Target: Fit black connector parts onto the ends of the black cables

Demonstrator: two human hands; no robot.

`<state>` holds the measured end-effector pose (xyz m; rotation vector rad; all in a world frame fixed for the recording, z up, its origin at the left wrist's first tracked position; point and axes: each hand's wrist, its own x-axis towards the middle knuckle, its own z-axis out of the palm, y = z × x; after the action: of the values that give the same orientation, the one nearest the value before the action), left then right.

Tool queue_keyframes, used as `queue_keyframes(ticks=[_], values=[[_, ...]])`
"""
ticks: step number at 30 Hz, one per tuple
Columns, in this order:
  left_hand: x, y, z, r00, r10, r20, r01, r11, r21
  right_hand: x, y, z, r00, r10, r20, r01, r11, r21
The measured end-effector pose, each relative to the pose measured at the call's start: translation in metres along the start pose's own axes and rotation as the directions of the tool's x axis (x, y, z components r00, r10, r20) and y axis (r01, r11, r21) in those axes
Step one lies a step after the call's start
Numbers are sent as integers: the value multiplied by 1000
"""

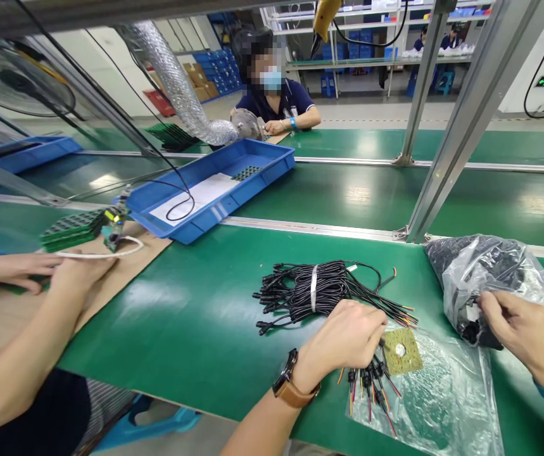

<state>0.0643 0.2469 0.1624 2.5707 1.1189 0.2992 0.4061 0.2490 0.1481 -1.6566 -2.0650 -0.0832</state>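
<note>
Head view: the person's left hand (347, 335) rests knuckles-up on the green bench top (196, 316), fingers curled down onto a small fan of short black leads with red and yellow ends (369, 383). Whether the fingers actually pinch those leads cannot be told, since the hand covers them. A brown-strapped watch (290, 383) sits on that wrist.

Just behind the left hand lies a tied bundle of black cables (319, 288), bound by a pale band. Just right of the left hand, touching the short leads, is a yellowish sponge pad with a hole (401, 351), lying on a flat clear plastic sheet (437, 405).

The right hand (521, 329) is well to the right of the bundle, fingers closed in a pinch on the mouth of a clear bag full of black cables (485, 278).

Far left of the bundle, a co-worker's hands (38, 269) rest on a cardboard sheet (124, 266), beside a stack of green circuit boards (75, 229) and a white cable (105, 252). Behind the bundle, left, stands a blue tray (253, 180). Another person (276, 101) sits beyond the tray.
</note>
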Motion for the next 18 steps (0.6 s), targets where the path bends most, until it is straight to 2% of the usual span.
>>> queue_keyframes(ticks=[4,8,18], values=[[5,2,12,998,-43,-37,46,995,91,2,-1,15,992,-36,123,57,984,-170],[9,2,25,999,-8,-49,15,992,129,-2,-3,18,980,-8,196,48,979,-199],[13,8,35,995,-74,-61,84,980,179,-4,-5,16,977,-20,211,60,981,-186]])
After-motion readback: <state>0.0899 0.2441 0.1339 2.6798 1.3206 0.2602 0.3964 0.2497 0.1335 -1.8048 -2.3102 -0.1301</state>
